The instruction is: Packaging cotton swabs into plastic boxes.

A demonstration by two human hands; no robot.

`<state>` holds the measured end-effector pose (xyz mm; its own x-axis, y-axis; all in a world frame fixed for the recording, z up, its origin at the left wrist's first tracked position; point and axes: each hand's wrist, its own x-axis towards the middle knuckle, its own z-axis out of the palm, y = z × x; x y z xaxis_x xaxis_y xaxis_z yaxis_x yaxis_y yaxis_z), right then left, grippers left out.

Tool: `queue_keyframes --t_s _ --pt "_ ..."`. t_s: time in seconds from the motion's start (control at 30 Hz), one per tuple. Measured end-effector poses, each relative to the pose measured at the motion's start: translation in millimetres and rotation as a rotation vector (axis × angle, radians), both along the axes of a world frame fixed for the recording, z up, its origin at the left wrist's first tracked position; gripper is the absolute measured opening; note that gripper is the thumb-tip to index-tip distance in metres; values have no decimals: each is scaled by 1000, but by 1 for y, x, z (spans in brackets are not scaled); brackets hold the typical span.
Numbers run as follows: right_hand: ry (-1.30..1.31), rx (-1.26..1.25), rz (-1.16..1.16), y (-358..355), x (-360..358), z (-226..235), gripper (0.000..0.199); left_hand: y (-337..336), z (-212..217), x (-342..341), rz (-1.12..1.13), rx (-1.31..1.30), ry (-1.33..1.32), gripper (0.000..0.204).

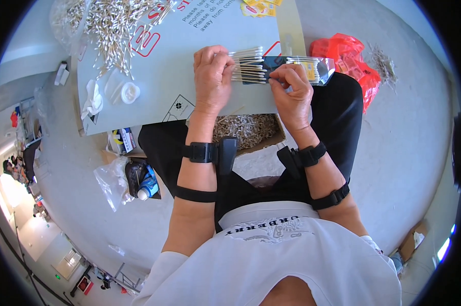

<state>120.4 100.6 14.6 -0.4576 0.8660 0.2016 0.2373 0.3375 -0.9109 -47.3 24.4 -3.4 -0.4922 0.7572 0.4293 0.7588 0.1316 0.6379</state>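
Note:
My left hand (211,79) is closed, its fingers at the left ends of a fanned row of cotton swabs (248,69). The swabs' white tips point right over a dark blue strip (275,62). Beside those tips, my right hand (294,94) has thumb and forefinger brought together in a pinch; what is between them, if anything, is too small to make out. Just beyond its knuckles lies a clear packet (326,66) with more cotton swabs and a yellow card (310,71) in it.
A heap of loose cotton swabs (113,33) covers the board's (154,86) far left. A white round tub (130,93) stands nearer. Yellow cards (261,7) lie at the far edge. Below the board is a box of swabs (246,130); a red plastic bag (337,48) sits right.

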Motion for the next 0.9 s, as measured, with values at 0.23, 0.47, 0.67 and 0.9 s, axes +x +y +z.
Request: queue_keyframes --t_s 0.23,0.47,0.67,0.9 --pt "163 -72 -75 11 7 -14 15 -21 20 7 -230 -243 60 16" --pt "340 -238 -52 5 -10 -20 19 -10 8 20 -37 -153 17 21" --pt "515 -256 -45 14 -42 -34 30 19 -13 29 113 443 -737 45" --pt "546 -309 -21 20 -52 -40 35 33 -18 37 -11 539 -971 53"
